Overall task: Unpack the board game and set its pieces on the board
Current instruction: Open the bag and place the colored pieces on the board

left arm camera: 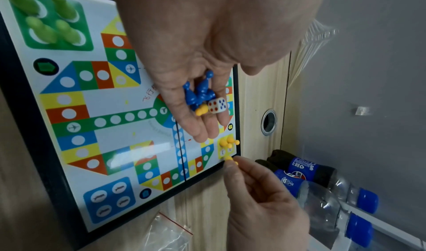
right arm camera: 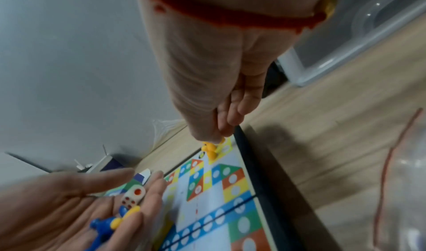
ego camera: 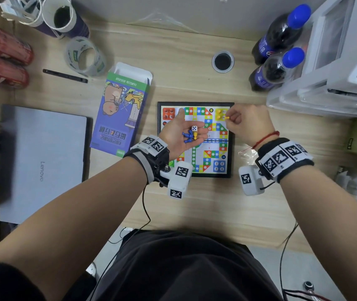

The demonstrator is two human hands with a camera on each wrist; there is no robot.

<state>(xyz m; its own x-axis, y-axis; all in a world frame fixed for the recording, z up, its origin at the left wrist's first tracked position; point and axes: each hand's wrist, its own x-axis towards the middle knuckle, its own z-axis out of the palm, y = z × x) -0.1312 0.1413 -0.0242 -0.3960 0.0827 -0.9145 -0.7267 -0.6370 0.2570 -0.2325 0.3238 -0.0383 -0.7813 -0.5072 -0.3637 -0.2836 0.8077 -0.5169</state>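
Observation:
The colourful game board (ego camera: 216,135) lies open on the desk. My left hand (ego camera: 179,129) hovers palm up over its left half, with several blue pawns (ego camera: 187,135), one yellow pawn (ego camera: 195,136) and a white die (ego camera: 194,128) lying loose in it. My right hand (ego camera: 230,118) pinches a yellow pawn (ego camera: 226,117) just above the yellow corner at the far right. Two yellow pawns (left arm camera: 227,142) stand there, close to the pinched yellow pawn (left arm camera: 230,159). Several green pawns (left arm camera: 46,18) stand in the green corner. The blue corner (ego camera: 219,166) shows bare circles.
The opened game box (ego camera: 122,109) lies left of the board, beside a closed laptop (ego camera: 43,161). A clear zip bag (ego camera: 246,154) sits under my right wrist. Cola bottles (ego camera: 277,68) and plastic bins (ego camera: 336,61) stand at the right. A tape roll (ego camera: 85,56) and red cans (ego camera: 2,57) are far left.

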